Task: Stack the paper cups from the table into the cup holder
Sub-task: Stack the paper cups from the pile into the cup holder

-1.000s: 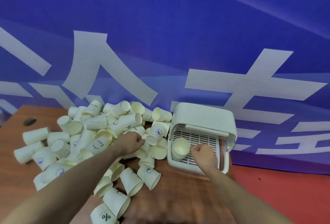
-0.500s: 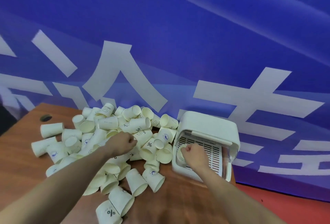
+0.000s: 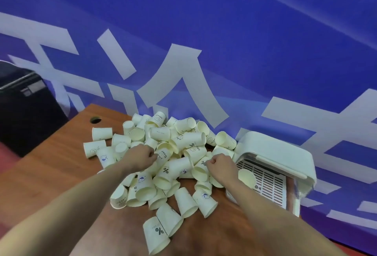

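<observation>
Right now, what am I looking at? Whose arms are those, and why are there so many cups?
There is only one picture, taken by a camera worn on a person's head, looking down at their own two bare arms. No machine is here.

A big pile of paper cups lies on a brown table. To the right stands a white cup holder, a box with an open front and a slotted floor. A few stacked cups already sit inside it.

The left hand is curled in the pile, with its grip on a cup there. The right hand is curled at a cup's rim beside the holder; I cannot tell if it really holds it.

Behind is a blue banner with white shapes.
</observation>
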{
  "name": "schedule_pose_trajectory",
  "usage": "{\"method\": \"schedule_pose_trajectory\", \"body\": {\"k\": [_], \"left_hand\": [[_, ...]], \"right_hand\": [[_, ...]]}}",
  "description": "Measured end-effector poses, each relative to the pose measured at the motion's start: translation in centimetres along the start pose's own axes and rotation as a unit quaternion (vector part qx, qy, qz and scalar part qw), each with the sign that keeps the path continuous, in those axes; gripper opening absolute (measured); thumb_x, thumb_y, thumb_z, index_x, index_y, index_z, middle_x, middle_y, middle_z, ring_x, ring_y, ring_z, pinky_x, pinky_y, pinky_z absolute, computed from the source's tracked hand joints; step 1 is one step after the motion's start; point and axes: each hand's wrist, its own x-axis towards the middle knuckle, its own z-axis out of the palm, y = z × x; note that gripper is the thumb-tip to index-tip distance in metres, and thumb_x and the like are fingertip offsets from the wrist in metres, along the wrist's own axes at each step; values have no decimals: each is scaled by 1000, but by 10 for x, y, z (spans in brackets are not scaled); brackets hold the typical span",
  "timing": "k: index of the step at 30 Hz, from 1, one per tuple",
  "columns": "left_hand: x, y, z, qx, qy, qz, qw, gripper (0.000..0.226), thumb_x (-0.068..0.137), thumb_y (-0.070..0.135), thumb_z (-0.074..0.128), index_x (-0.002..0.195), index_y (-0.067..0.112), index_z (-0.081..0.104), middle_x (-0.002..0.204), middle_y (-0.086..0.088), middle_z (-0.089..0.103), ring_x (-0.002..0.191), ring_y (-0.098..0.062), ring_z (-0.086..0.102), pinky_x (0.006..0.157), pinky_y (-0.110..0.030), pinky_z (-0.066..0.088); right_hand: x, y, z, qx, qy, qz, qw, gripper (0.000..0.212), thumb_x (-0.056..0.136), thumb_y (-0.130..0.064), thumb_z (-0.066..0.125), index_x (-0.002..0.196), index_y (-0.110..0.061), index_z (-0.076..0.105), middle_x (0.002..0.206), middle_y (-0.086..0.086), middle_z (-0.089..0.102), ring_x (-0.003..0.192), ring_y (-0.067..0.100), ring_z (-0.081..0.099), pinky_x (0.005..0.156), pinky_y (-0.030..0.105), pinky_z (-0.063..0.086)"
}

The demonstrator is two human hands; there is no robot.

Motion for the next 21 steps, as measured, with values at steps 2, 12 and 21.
{"method": "schedule_pose_trajectory", "body": {"k": [2,12,21], "left_hand": [[9,-6,-3,14,13,3,1000,34,95,42,45,75,18,59,76,1,61,74,-20,58,58,-29,38],[92,11,-39,202,-54,85,974,24,92,35,48,101,17,61,102,-2,64,88,-22,60,70,-31,44],[141,26,-12,332,-142,159,919,33,94,37,46,115,16,58,110,-3,62,100,-23,61,69,-31,39]], "right_hand": [[8,-13,1,-13,-5,-10,1000,25,80,-30,53,59,-16,52,60,-1,54,61,22,54,54,29,39],[80,-46,-18,-97,37,-23,994,25,85,-25,53,62,-17,49,61,-2,49,60,20,51,50,27,33],[154,-82,10,-307,-68,-277,908,34,92,-13,51,123,-23,60,109,4,58,99,23,55,68,32,35]]}}
